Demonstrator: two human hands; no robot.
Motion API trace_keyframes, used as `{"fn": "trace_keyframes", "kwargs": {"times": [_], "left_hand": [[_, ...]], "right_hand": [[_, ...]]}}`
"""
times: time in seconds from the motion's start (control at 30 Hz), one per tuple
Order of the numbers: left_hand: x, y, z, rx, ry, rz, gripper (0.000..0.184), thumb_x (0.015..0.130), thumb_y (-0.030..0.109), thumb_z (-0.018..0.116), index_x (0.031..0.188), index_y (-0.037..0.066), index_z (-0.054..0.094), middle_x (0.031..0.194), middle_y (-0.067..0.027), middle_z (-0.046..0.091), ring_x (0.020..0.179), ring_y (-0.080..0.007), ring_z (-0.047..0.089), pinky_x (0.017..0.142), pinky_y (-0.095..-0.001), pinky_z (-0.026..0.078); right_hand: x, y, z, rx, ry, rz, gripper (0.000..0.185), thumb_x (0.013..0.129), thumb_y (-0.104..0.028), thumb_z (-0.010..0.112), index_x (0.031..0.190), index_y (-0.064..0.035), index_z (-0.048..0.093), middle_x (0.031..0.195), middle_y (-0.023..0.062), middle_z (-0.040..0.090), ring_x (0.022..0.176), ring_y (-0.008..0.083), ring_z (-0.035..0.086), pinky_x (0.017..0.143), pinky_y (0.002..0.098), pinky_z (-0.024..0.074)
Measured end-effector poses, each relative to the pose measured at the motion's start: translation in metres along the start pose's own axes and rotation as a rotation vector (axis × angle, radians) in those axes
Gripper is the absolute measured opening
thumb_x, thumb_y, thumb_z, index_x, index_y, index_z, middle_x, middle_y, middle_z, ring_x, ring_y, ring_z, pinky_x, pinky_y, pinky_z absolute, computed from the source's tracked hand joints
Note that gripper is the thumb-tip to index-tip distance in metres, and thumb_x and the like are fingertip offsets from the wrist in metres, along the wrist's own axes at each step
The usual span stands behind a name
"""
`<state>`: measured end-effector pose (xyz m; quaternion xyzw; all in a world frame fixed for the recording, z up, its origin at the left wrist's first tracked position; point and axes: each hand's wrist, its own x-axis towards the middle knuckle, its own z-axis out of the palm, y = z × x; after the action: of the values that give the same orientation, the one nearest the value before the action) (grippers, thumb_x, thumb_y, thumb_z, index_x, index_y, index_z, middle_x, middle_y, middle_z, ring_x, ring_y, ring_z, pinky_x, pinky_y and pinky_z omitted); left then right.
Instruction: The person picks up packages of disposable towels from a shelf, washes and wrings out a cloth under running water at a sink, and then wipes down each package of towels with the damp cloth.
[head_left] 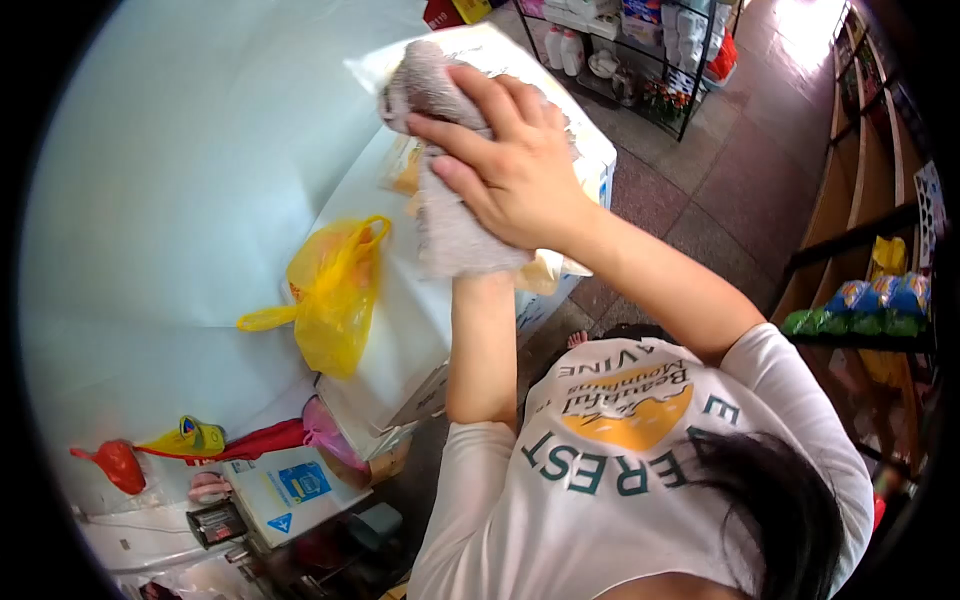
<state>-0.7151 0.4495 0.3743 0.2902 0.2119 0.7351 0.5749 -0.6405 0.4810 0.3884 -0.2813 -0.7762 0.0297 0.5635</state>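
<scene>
A grey towel (465, 225), with a fluffy texture, hangs over the white surface in front of me. My right hand (525, 165) lies across its upper part, with the fingers bent over the fabric and gripping it. My left forearm comes up from below and passes under the towel, so the left hand and its fingers are hidden. Just behind the towel, a clear packet with yellowish contents (403, 168) is partly visible. Another pale yellow packet (543, 272) shows below my right wrist.
A knotted yellow plastic bag (340, 300) rests on the white surface (415, 310), to the left. Beyond are a black-framed shelf (650, 60) of goods and a tiled floor (745, 160). Wooden shelving (815, 225) runs along the right. A white box (295, 490) sits lower left.
</scene>
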Motion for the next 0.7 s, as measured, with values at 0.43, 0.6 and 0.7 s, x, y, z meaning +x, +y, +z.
{"fn": "trace_keyframes", "kwargs": {"times": [0.43, 0.6, 0.7], "left_hand": [[0.004, -0.060, 0.054, 0.059, -0.133, -0.149, 0.048, 0.094, 0.036, 0.029, 0.130, 0.003, 0.033, 0.129, -0.0149, 0.041, 0.117, -0.0302, 0.042, 0.097, -0.0438, 0.035], [0.012, -0.079, 0.036, 0.545, -0.162, -0.042, 0.046, 0.092, 0.036, 0.034, 0.126, 0.005, 0.036, 0.122, -0.0106, 0.046, 0.113, -0.0256, 0.045, 0.096, -0.0358, 0.037], [0.013, -0.093, 0.018, 0.669, -0.285, 0.090, 0.043, 0.092, 0.034, 0.035, 0.124, 0.005, 0.038, 0.122, -0.0098, 0.046, 0.112, -0.0253, 0.045, 0.095, -0.0358, 0.037]], "right_hand": [[-0.070, 0.129, -0.057, 0.677, 0.404, 0.512, 0.023, 0.079, -0.015, 0.060, 0.101, -0.0095, 0.056, 0.108, 0.0144, 0.047, 0.094, 0.0286, 0.055, 0.075, 0.0346, 0.0503], [-0.052, 0.051, -0.080, 0.059, 0.208, 0.237, 0.025, 0.074, -0.030, 0.062, 0.092, -0.0130, 0.061, 0.110, 0.0149, 0.048, 0.095, 0.0294, 0.051, 0.081, 0.0401, 0.0401], [-0.044, 0.034, -0.083, -0.137, 0.182, 0.116, 0.037, 0.071, -0.034, 0.064, 0.100, -0.0112, 0.061, 0.111, 0.0133, 0.050, 0.101, 0.0279, 0.048, 0.087, 0.0392, 0.0361]]}}
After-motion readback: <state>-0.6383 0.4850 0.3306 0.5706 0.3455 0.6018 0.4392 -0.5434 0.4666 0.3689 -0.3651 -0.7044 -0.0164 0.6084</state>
